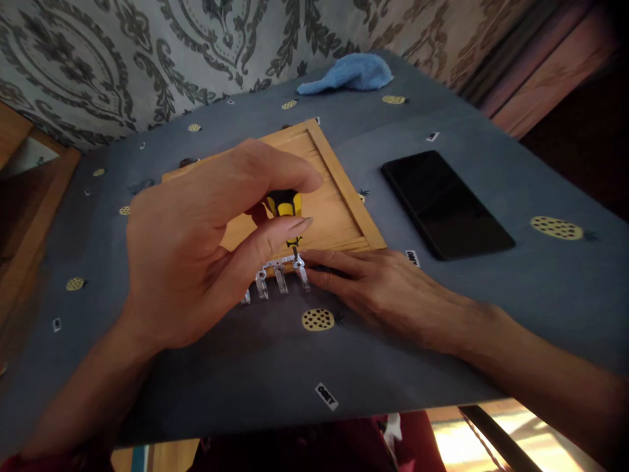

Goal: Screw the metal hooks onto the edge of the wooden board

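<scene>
My left hand (pixel 191 242) is curled around the yellow-and-black handle of a screwdriver (pixel 285 204), held upright with its shaft pointing down. The screwdriver's tip meets the right end of a shiny metal hook rack (pixel 280 265), which runs along the near edge of a framed wooden panel (pixel 334 190). Several hooks stick out from that edge toward me, and part of the rack is hidden behind my left hand. From the right, my right hand (pixel 393 288) closes its fingertips on the rack's end at the panel's edge.
A black smartphone (pixel 447 203) lies to the right of the panel. At the far edge of the table (pixel 236 387), covered in grey pineapple-print cloth, sits a blue cloth (pixel 351 73). Wooden furniture (pixel 44 223) stands at the left, and a patterned wall (pixel 196 52) rises behind.
</scene>
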